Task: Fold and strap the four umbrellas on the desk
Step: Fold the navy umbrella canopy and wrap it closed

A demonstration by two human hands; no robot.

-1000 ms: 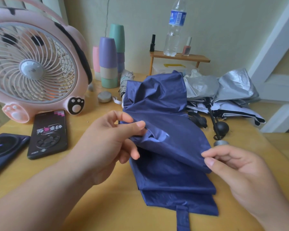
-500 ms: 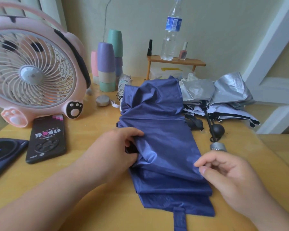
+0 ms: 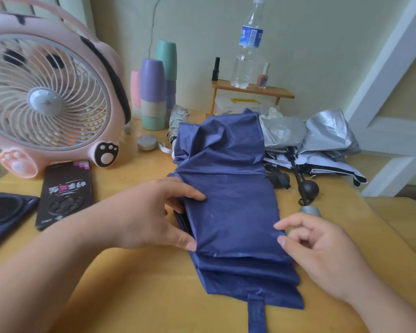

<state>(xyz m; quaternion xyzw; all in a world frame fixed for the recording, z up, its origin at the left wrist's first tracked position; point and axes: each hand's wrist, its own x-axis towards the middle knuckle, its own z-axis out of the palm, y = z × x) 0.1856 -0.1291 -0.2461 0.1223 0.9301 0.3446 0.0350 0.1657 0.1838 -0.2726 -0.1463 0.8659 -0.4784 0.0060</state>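
A navy blue umbrella (image 3: 228,200) lies flat on the wooden desk (image 3: 142,296), its panels laid in pleats, its strap (image 3: 257,313) hanging toward me. My left hand (image 3: 151,215) pinches the left edge of the top pleat between thumb and fingers. My right hand (image 3: 322,251) rests at the right edge, fingertips curled against the cloth. Behind it lies a loose silver umbrella (image 3: 305,138) with a black ball handle (image 3: 309,188). A grey patterned umbrella (image 3: 175,123), rolled up, pokes out behind the blue one.
A pink fan (image 3: 46,97) stands at the left. Two phones (image 3: 63,191) lie in front of it. Stacked cups (image 3: 154,92), a small round tin (image 3: 147,142) and a little shelf (image 3: 252,90) holding a water bottle (image 3: 247,44) stand at the back.
The raised blue fold has been laid down flat. My left hand moved from holding the cloth up to pinching its left edge; my right hand slid along the right edge.
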